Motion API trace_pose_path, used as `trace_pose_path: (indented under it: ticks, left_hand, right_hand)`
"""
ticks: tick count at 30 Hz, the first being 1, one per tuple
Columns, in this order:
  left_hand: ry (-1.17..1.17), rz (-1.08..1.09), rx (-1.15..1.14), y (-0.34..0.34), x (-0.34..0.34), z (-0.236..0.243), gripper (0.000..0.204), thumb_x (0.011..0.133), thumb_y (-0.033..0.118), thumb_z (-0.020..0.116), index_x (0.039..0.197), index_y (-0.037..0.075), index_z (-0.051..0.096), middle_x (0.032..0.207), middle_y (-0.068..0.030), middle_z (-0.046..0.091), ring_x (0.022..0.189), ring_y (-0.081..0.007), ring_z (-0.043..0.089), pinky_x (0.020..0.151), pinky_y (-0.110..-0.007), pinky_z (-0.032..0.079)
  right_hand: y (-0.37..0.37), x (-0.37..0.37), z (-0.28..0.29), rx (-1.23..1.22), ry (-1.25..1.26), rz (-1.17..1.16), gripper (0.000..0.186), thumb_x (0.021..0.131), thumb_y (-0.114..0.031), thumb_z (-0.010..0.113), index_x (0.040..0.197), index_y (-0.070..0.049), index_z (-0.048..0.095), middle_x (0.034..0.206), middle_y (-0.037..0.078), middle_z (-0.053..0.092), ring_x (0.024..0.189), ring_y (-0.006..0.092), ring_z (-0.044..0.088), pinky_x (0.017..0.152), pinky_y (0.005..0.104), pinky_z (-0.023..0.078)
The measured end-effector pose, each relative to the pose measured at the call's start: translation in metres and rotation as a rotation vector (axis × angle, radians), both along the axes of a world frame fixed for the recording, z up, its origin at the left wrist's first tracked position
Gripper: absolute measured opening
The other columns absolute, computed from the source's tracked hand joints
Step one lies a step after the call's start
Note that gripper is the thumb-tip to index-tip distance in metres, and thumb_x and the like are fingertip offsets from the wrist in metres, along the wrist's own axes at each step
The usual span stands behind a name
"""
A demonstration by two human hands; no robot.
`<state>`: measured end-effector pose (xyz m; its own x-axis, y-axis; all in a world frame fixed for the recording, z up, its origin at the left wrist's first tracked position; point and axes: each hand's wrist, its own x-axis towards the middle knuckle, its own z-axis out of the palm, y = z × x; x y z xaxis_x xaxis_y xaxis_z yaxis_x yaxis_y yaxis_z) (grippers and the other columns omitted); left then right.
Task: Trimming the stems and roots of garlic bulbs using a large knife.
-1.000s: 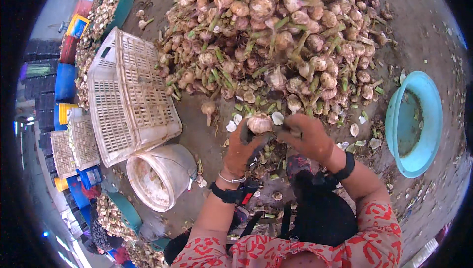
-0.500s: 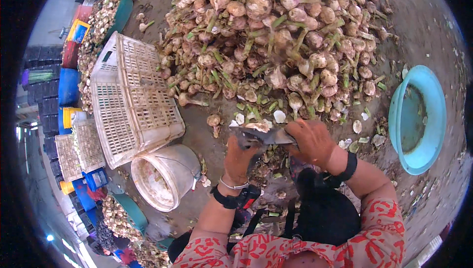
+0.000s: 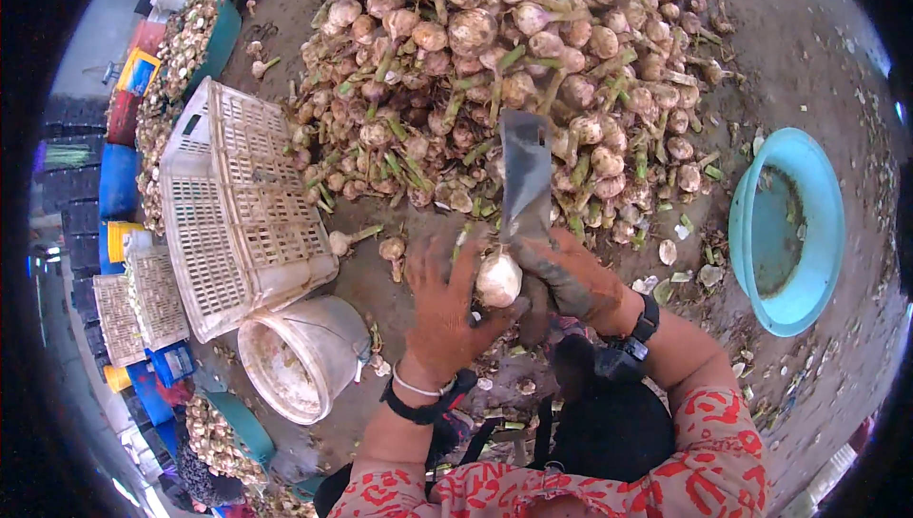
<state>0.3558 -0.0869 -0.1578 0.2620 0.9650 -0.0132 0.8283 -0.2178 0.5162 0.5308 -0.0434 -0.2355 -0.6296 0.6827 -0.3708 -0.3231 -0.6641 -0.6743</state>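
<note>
A pale, peeled-looking garlic bulb (image 3: 499, 279) sits between the thumb and fingers of my left hand (image 3: 439, 304). My right hand (image 3: 582, 275) is closed round the handle of a knife. Its wide, dark grey blade (image 3: 526, 171) points away from me, over the near edge of a big heap of garlic bulbs (image 3: 504, 52) with stems and soil on them. The bulb lies close beside the knuckles of my right hand. Two loose bulbs lie on the ground in front of my left hand, the nearer one a small bulb (image 3: 392, 250).
At left stand a white slatted plastic crate (image 3: 242, 204) and a tilted white bucket (image 3: 314, 351). A turquoise basin (image 3: 823, 233) stands at right. Peel scraps and cut stems litter the ground. Farther left are blue tubs (image 3: 119, 180) and more heaped garlic.
The knife has swung from lying sideways between my hands to pointing away from me. The pale bulb now shows in my left hand, which has turned and spread its fingers more.
</note>
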Motion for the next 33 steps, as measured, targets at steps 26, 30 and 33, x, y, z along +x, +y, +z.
trace_pose_path:
  ticks: [26, 30, 33]
  left_hand:
    - [0.178, 0.885, -0.347, -0.006, -0.148, -0.189, 0.066, 0.073, 0.03, 0.069, 0.126, -0.001, 0.043, 0.117, -0.0265, 0.052, 0.108, -0.0389, 0.051, 0.091, -0.044, 0.04]
    - [0.085, 1.151, -0.38, 0.003, -0.145, -0.209, 0.061, 0.075, 0.026, 0.068, 0.124, -0.002, 0.044, 0.115, -0.0262, 0.054, 0.105, -0.0395, 0.053, 0.088, -0.042, 0.043]
    - [-0.329, 0.838, -0.272, -0.01, -0.129, -0.2, 0.053, 0.076, 0.021, 0.067, 0.118, -0.004, 0.049, 0.117, -0.0183, 0.056, 0.107, -0.0314, 0.054, 0.092, -0.038, 0.041]
  right_hand:
    - [-0.008, -0.005, -0.058, 0.498, -0.628, 0.035, 0.031, 0.081, -0.027, 0.061, 0.099, -0.001, 0.06, 0.085, 0.017, 0.065, 0.078, 0.0292, 0.062, 0.076, 0.0362, 0.046]
    - [-0.015, -0.007, -0.066, 0.602, -0.749, 0.066, 0.032, 0.082, -0.026, 0.06, 0.101, -0.001, 0.059, 0.086, 0.017, 0.065, 0.078, 0.0291, 0.062, 0.073, 0.0362, 0.047]
    - [-0.014, -0.015, -0.067, 0.707, -0.836, 0.162, 0.03, 0.082, -0.028, 0.06, 0.096, -0.002, 0.059, 0.083, 0.016, 0.064, 0.077, 0.0311, 0.062, 0.07, 0.0392, 0.047]
